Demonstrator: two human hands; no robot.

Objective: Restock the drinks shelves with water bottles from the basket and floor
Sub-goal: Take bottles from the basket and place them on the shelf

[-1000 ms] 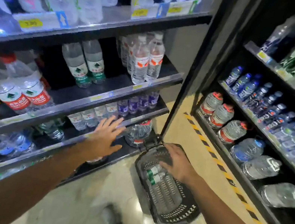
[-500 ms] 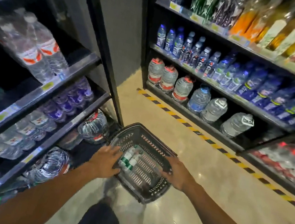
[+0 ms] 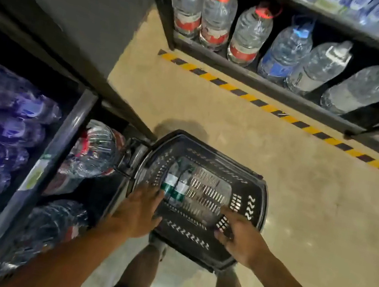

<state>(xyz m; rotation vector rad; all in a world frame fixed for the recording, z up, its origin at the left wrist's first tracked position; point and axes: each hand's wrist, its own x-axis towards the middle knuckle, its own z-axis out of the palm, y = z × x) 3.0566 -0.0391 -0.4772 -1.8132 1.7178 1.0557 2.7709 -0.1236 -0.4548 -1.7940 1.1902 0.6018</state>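
Observation:
A black plastic basket [image 3: 259, 188] sits on the floor in front of me. Two small water bottles with green and white labels [image 3: 176, 186] lie side by side in its left half. My left hand [image 3: 138, 211] reaches over the basket's near left rim, and its straight fingers touch the bottles' near ends. My right hand [image 3: 237, 238] rests on the basket's near right corner with its fingers spread over the inner wall. Neither hand holds a bottle.
The left shelf unit [image 3: 68, 137] carries purple-labelled bottles [image 3: 9, 126], with large wrapped water jugs [image 3: 96, 149] below, right beside the basket. Across the aisle stand big red-labelled [image 3: 187, 4] and blue-labelled bottles [image 3: 286, 49]. Yellow-black tape [image 3: 266, 106] crosses the beige floor.
My left hand left the shelf edge and came down to the bottles in the basket. My right hand shifted to the basket's near right corner. The view tilted down.

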